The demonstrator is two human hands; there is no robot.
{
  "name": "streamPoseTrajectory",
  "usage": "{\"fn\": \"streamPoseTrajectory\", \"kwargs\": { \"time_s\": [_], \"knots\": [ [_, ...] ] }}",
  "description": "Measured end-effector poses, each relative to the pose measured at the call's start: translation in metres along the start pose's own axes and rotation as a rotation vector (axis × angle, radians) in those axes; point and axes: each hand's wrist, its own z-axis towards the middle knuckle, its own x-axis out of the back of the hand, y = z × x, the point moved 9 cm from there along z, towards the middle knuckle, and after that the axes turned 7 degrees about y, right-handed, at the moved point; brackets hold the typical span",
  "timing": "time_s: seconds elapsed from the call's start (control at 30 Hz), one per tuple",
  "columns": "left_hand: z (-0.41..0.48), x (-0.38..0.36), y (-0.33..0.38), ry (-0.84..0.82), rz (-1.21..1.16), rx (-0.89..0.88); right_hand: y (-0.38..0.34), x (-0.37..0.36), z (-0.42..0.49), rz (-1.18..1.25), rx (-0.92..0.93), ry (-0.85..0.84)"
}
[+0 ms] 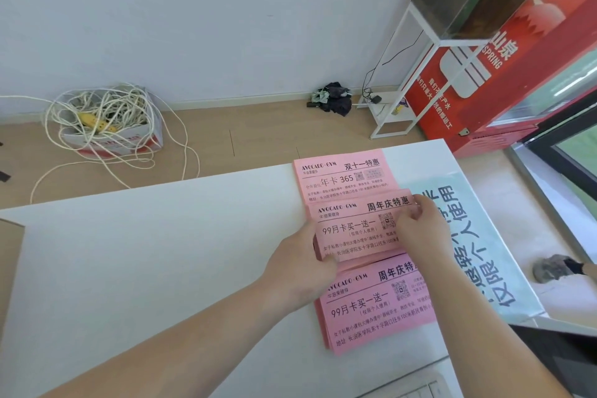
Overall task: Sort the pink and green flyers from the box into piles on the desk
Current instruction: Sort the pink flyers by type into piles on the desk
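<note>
Both forearms reach up from the lower frame; left hand and right hand pinch opposite sides of pink flyers.

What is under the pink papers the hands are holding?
The held pink bundle covers the near edge of the far pink pile. Whether desk or more flyers lie beneath it is hidden.

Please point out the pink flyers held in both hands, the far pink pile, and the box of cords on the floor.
held pink flyers (355, 231): head view, middle of the top sheet.
far pink pile (342, 179): head view, middle of the top flyer.
box of cords (113, 141): head view, its front wall.
</note>
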Motion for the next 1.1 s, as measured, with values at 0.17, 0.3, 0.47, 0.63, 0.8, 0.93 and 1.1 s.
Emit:
{"fn": "streamPoseTrajectory", "kwargs": {
  "time_s": [0.17, 0.3, 0.47, 0.63, 0.8, 0.93, 1.1],
  "knots": [
    [0.000, -0.002, 0.006, -0.019, 0.051, -0.020, -0.002, -0.006, 0.004, -0.023, 0.044, -0.054],
    [0.008, 0.012, 0.013, 0.052, 0.144, -0.037, -0.012, -0.006, 0.006, -0.249, 0.098, -0.087],
    [0.027, 0.018, 0.024, 0.007, 0.271, -0.028, -0.025, -0.013, 0.013, -0.321, 0.119, -0.215],
    [0.034, 0.014, 0.017, -0.020, 0.228, 0.007, -0.024, -0.017, 0.021, -0.253, 0.123, -0.265],
    [0.040, 0.011, 0.012, 0.024, 0.208, 0.005, -0.022, -0.019, 0.022, -0.271, 0.143, -0.242],
    [0.031, 0.012, 0.011, 0.049, 0.217, -0.070, -0.018, -0.014, 0.021, -0.216, 0.109, -0.205],
    [0.008, -0.007, 0.005, 0.065, 0.480, -0.201, -0.005, -0.011, 0.008, -0.200, 0.071, -0.186]
  ]
}}
